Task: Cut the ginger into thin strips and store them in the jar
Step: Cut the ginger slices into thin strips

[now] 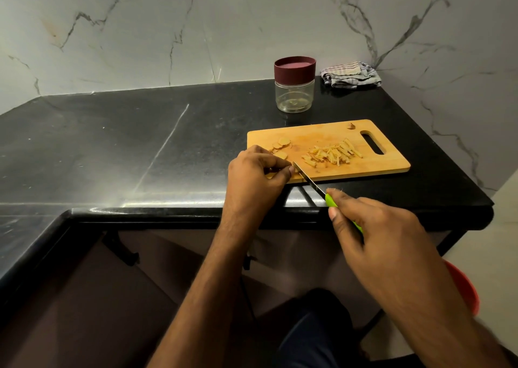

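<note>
Left hand (256,173) pinches ginger slices (280,149) on the board (392,159); right hand (372,227) grips the knife (309,181).

Ginger strips (333,154) right of ginger slices (281,144) on cutting board (392,166); jar (294,84) behind, cloth (351,75) beside.

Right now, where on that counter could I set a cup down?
The black counter left of the cutting board is bare, up to the wall. It is crowded from the jar and cloth to the board, where both hands work.
</note>
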Motion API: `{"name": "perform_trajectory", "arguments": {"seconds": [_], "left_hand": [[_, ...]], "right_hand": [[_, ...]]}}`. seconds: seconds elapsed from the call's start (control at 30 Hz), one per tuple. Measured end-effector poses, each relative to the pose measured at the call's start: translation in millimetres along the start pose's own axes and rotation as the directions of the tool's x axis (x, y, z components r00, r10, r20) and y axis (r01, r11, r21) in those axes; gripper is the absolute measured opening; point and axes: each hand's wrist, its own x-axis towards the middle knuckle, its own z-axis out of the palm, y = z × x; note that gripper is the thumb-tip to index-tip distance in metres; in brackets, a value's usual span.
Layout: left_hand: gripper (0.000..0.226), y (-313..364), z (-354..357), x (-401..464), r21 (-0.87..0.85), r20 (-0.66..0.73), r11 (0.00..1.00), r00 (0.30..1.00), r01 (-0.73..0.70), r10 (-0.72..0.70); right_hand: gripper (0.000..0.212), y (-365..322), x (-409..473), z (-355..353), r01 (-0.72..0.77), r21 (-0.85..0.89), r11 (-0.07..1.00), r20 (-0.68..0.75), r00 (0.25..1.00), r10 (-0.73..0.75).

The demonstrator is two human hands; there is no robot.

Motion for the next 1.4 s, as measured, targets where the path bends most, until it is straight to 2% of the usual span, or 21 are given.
{"name": "perform_trajectory", "arguments": {"seconds": [0.2,0.57,0.67,0.9,1.03,1.23,1.33,1.4], "left_hand": [[0.012,-0.6,-0.8,1.2,0.004,0.02,1.0,1.0,0.007,-0.007],[0.002,0.2,0.4,3.5,-0.029,0.04,0.999,0.999,0.014,-0.013],[0.003,-0.8,1.4,2.9,-0.03,0.036,0.999,0.999,0.016,-0.015],[0.006,0.4,2.0,-1.3,0.002,-0.001,1.0,1.0,0.001,-0.001],[0.012,3.4,2.8,-4.8,0.087,0.055,0.993,0.996,-0.075,0.071],[0.031,7.0,3.1,-3.5,0.25,0.178,0.96,0.981,-0.124,0.08],[0.034,4.6,3.7,-3.1,0.204,0.148,0.975,0.987,-0.087,0.057],[0.027,1.6,3.8,-2.4,0.122,0.07,0.992,0.997,-0.041,0.032]], "right_hand": [[0.04,1.3,-0.5,-3.1,-0.014,-0.003,1.0,-0.029,0.999,0.014],[0.041,-2.0,7.0,3.4,-0.023,0.004,1.0,0.004,1.0,0.023],[0.042,-3.4,12.9,6.9,-0.036,-0.06,0.998,0.063,0.997,0.039],[0.042,0.7,2.5,-3.5,-0.087,-0.19,0.978,0.05,0.994,0.098],[0.043,2.6,3.7,-3.1,-0.101,-0.206,0.973,0.055,0.992,0.115],[0.045,3.0,5.1,0.9,-0.091,-0.214,0.973,0.075,0.991,0.109],[0.045,4.0,3.5,0.0,-0.092,-0.219,0.971,0.062,0.992,0.108],[0.044,4.2,3.0,-1.5,-0.094,-0.199,0.975,0.04,0.994,0.104]]}}
